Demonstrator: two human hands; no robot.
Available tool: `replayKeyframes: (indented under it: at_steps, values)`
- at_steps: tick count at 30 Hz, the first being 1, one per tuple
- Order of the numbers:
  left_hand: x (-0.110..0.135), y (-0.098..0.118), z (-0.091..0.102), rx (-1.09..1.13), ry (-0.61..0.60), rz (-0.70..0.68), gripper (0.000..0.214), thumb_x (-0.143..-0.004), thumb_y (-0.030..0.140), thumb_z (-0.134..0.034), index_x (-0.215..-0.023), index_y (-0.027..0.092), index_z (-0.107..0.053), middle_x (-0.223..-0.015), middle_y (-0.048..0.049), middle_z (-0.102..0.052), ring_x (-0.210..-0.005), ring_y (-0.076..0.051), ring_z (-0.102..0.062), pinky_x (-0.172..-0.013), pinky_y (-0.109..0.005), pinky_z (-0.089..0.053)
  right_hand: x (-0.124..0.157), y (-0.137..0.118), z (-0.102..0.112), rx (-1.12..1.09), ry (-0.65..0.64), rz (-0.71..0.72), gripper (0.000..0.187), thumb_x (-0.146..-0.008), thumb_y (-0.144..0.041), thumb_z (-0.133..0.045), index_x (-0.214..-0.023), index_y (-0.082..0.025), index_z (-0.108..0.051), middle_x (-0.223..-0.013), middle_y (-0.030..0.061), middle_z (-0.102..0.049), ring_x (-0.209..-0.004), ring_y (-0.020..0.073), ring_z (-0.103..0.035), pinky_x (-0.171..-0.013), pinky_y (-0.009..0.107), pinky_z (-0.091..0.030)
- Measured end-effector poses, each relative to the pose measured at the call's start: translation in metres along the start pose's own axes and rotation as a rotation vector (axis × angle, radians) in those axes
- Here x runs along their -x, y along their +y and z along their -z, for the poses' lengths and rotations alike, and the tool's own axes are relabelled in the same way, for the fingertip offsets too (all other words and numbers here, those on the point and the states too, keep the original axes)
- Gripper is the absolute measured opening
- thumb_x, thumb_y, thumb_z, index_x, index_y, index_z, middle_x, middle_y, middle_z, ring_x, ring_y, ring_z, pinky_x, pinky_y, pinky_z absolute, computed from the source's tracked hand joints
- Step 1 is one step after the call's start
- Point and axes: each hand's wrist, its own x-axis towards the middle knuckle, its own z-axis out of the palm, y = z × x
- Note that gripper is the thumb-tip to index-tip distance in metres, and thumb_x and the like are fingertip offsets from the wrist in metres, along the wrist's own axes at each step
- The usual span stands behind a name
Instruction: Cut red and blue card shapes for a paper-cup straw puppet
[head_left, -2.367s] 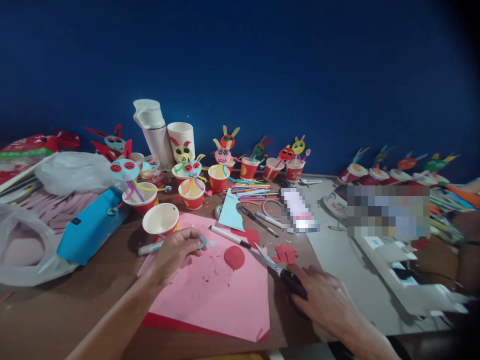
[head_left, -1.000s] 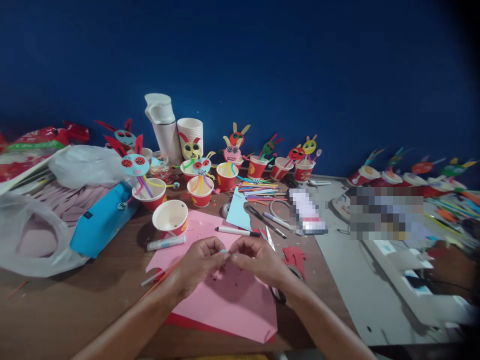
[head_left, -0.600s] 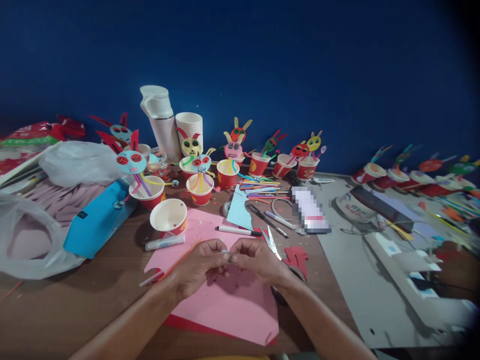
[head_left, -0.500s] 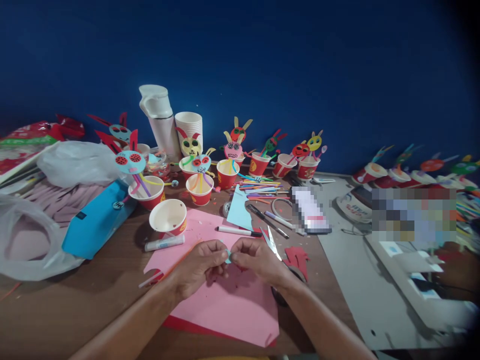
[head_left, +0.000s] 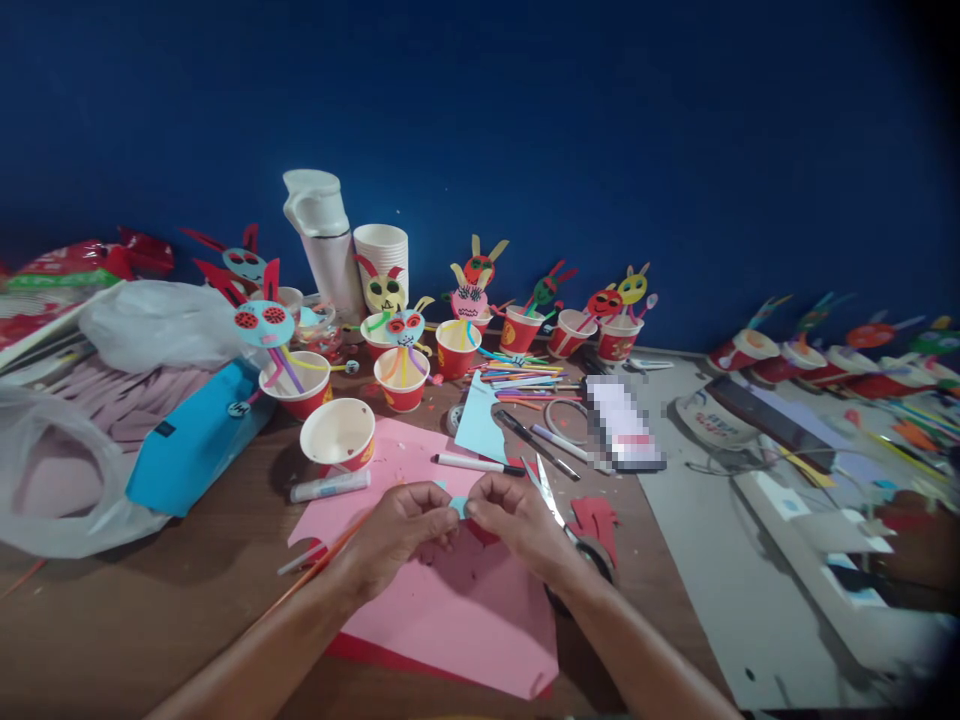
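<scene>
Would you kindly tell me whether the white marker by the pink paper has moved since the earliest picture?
Yes. Measured against the pink paper, the white marker has swung: its black end, once slanting down toward the sheet, now lies nearly level.

Two hands are counted, the left hand [head_left: 397,545] and the right hand [head_left: 517,525], with one small piece of blue paper [head_left: 457,506] pinched between them. One pair of scissors [head_left: 559,525] is seen just right of the grip; one marker [head_left: 476,464], one glue stick [head_left: 330,486] and one paper cup [head_left: 337,432] are seen just beyond it, and one pink paper sheet [head_left: 480,640] is spread beneath it.
</scene>
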Motion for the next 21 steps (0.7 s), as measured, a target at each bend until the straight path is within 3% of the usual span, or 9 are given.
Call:
replayKeyframes:
  at_steps: [8, 16, 21]
  values:
    - [0.0, 0.004, -0.003, -0.158, 0.064, -0.034, 0.019, -0.067, 0.031, -0.059, -0.062, 0.013, -0.056, -0.054, -0.0004, -0.058, -0.045, -0.007, -0.046, -0.042, -0.018, -0.027, -0.001, 0.012, -0.004, 0.04, 0.05, 0.074, 0.013, -0.074, -0.022, -0.053, -0.063, -0.015, -0.051, -0.055, -0.0046, -0.044, -0.05, 0.0067, -0.038, -0.047, 0.018, -0.031]
    - [-0.004, 0.003, -0.012, -0.054, 0.165, -0.083, 0.027, -0.056, 0.039, -0.066, -0.057, 0.015, -0.052, -0.045, 0.0043, -0.049, -0.04, -0.008, -0.044, -0.037, -0.018, -0.027, -0.005, 0.017, -0.004, 0.08, 0.108, 0.085, 0.014, -0.072, -0.023, -0.054, -0.061, -0.015, -0.05, -0.053, -0.0045, -0.044, -0.048, 0.0067, -0.04, -0.044, 0.018, -0.031]
    - [-0.005, 0.004, -0.014, -0.078, 0.129, -0.057, 0.033, -0.054, 0.045, -0.066, -0.056, 0.015, -0.054, -0.042, 0.0037, -0.049, -0.036, -0.007, -0.041, -0.035, -0.018, -0.026, -0.005, 0.018, -0.004, 0.107, 0.161, 0.101, 0.012, -0.07, -0.021, -0.054, -0.06, -0.015, -0.051, -0.054, -0.0038, -0.046, -0.049, 0.0072, -0.041, -0.045, 0.017, -0.032]
